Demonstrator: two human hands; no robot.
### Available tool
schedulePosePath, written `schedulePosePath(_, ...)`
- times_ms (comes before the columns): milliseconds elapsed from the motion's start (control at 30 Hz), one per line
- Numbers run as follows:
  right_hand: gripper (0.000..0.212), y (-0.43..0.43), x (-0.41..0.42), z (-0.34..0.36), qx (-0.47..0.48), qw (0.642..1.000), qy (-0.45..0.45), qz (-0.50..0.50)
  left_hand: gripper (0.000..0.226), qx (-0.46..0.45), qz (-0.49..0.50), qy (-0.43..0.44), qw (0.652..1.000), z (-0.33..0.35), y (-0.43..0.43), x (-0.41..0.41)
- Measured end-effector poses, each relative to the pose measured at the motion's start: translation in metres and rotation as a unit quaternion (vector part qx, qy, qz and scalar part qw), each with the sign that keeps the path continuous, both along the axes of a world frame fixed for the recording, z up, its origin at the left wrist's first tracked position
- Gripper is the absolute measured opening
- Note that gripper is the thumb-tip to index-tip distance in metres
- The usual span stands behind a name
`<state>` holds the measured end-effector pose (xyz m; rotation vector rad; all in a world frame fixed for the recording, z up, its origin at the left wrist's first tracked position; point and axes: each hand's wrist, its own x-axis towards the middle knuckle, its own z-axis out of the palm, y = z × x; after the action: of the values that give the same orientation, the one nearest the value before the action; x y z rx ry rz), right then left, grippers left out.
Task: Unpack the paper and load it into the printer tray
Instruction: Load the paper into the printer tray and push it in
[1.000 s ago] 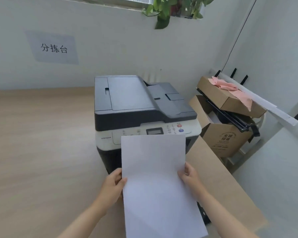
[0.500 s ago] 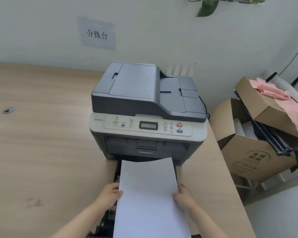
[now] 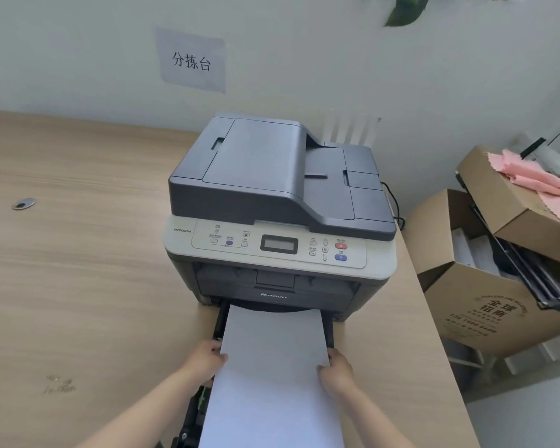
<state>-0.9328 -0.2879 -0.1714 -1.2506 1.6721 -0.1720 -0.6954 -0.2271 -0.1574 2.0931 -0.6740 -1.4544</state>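
A stack of white paper [image 3: 272, 367] lies flat over the pulled-out black printer tray [image 3: 219, 324], its far edge right at the printer's front slot. My left hand [image 3: 204, 358] grips the stack's left edge and my right hand [image 3: 335, 370] grips its right edge. The grey and dark printer [image 3: 278, 215] stands on the wooden table [image 3: 78, 286] against the wall. The paper hides most of the tray; only its black side rails and a green guide at the lower left show.
To the right of the table stand open cardboard boxes [image 3: 485, 305], one holding pink cloth [image 3: 530, 179] and black metal parts. A small metal disc [image 3: 23, 203] lies on the table's far left. A paper sign [image 3: 191, 59] hangs on the wall.
The paper stack came down from in front of the printer's panel to lie low over the open tray, and moved forward toward the slot. Both hands stayed on its edges.
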Motion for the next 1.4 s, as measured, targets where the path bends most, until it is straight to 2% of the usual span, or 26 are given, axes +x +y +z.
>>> schedulePosePath(133,0.046,0.012,0.001,-0.003,-0.019,0.998,0.039,0.046,0.028,0.013,-0.005,-0.010,1.000,-0.014,0.016,0.002)
schedulePosePath(333,0.045,0.026,-0.004,-0.006,-0.034,0.997,0.047,0.052,0.040,-0.007,-0.011,-0.015,1.000,-0.023,0.036,0.000)
schedulePosePath(533,0.040,0.017,-0.004,-0.001,-0.038,0.999,0.009,-0.013,0.026,-0.028,-0.024,-0.057,0.998,-0.014,0.020,0.002)
schedulePosePath(667,0.038,0.000,0.010,0.003,-0.030,0.999,0.000,-0.038,0.009,-0.055,-0.034,-0.135,0.989,-0.004,-0.002,0.007)
schedulePosePath(800,0.044,-0.012,0.021,0.002,-0.026,0.997,-0.014,-0.067,0.016,-0.047,-0.058,-0.201,0.977,-0.007,-0.015,0.010)
schedulePosePath(967,0.043,-0.023,0.027,-0.001,-0.053,0.994,-0.013,-0.096,0.014,-0.057,-0.015,-0.182,0.981,-0.015,-0.029,0.008)
schedulePosePath(1067,0.043,-0.030,0.028,-0.001,-0.075,0.991,-0.007,-0.113,0.038,-0.077,0.026,-0.151,0.985,-0.017,-0.037,0.004)
schedulePosePath(1133,0.044,-0.032,0.029,-0.002,-0.079,0.991,-0.002,-0.111,0.044,-0.090,0.029,-0.141,0.985,-0.018,-0.039,0.001)
schedulePosePath(1300,0.051,-0.036,0.032,-0.005,-0.071,0.996,0.023,-0.049,0.047,-0.087,-0.005,-0.146,0.985,-0.024,-0.038,0.001)
schedulePosePath(1400,0.062,-0.038,0.035,-0.003,-0.062,0.997,0.054,0.011,0.048,-0.070,-0.065,-0.142,0.985,-0.022,-0.039,-0.001)
